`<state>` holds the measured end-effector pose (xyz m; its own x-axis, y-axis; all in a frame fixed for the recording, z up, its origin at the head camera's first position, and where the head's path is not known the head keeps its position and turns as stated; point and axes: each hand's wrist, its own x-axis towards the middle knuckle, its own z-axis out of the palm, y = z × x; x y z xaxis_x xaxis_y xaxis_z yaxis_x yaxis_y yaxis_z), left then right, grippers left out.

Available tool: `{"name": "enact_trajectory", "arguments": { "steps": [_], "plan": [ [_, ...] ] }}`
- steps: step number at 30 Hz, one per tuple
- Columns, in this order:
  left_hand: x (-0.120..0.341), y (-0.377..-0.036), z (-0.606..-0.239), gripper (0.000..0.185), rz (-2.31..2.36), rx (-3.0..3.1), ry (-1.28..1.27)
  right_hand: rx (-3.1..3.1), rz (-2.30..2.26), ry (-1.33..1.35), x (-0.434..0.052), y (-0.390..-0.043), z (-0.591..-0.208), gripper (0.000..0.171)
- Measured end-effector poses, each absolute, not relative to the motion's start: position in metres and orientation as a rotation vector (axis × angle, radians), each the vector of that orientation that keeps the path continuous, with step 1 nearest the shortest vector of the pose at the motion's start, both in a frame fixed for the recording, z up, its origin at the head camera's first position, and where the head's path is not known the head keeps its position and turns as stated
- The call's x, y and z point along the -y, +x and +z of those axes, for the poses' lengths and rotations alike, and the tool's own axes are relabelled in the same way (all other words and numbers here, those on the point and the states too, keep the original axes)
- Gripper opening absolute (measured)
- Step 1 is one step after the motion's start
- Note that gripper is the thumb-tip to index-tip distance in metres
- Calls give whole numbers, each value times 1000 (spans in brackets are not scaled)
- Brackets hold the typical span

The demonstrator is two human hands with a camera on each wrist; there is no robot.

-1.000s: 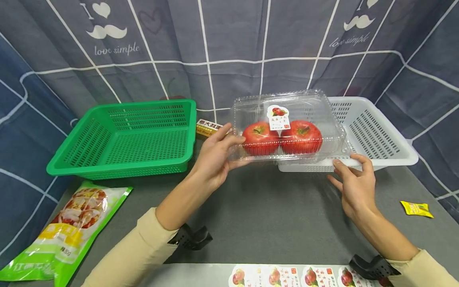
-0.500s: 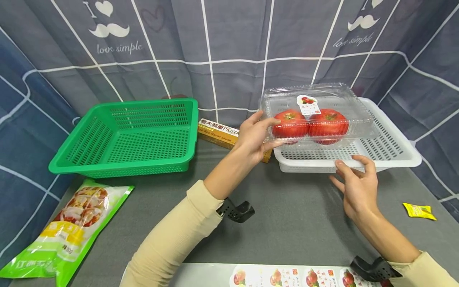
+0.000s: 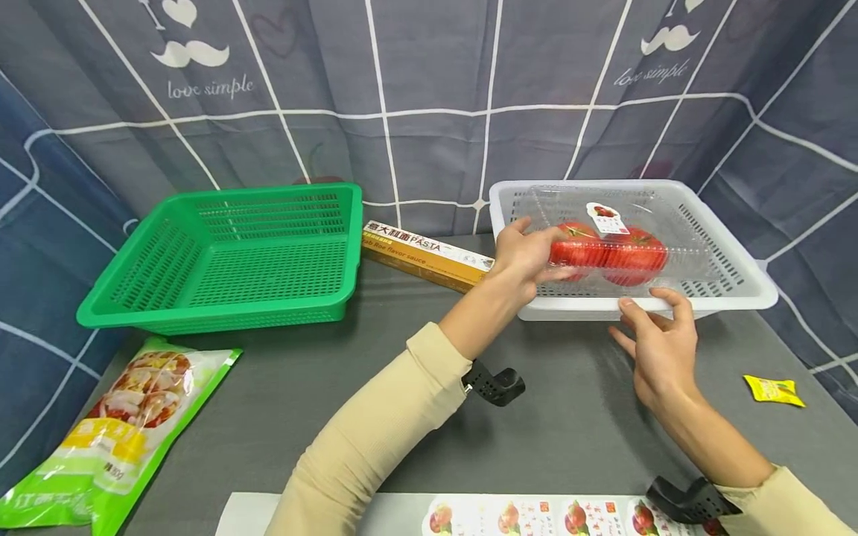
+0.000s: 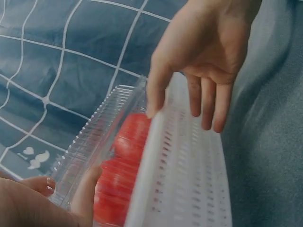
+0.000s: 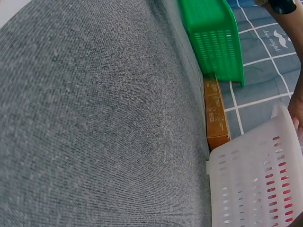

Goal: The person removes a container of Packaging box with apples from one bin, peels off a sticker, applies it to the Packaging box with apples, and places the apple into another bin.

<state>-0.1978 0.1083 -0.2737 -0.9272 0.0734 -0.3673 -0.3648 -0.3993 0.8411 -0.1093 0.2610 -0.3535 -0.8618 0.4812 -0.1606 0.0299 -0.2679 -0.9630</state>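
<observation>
A clear plastic clamshell box with a small label holds two red apples. It lies tilted within the white basket at the right in the head view. My left hand grips the box by its left end; the left wrist view shows the thumb along its near side. At the basket's front rim is my right hand, its foremost digits on the rim. Its other fingers hang outside the perforated wall in the left wrist view.
A green basket stands at the back left. Between the baskets lies a pasta box. A green food bag is at left, a yellow-wrapped sweet at right. A label strip runs along the front.
The left hand has carried the apple box rightward and down, from in front of the white basket's left end into it. The pasta box shows more fully. The right hand stays at the rim.
</observation>
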Motion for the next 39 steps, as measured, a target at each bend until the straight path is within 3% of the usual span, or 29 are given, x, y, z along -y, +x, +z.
{"name": "enact_trajectory", "arguments": {
  "steps": [10,27,33,39],
  "plan": [
    [-126,-207,-292,65,2428,-1529,-458,1712,2185,-642,-259,-109,-353,43],
    [-139,-209,-303,35,2277,-1756,-389,1724,2186,-641,-262,-108,-353,43],
    [-138,-211,-301,56,1935,-2102,-330,1722,2172,-665,-261,-109,-353,44],
    [-136,-213,-299,61,1788,-2184,-265,1730,2159,-670,-260,-110,-353,41]
  ]
}}
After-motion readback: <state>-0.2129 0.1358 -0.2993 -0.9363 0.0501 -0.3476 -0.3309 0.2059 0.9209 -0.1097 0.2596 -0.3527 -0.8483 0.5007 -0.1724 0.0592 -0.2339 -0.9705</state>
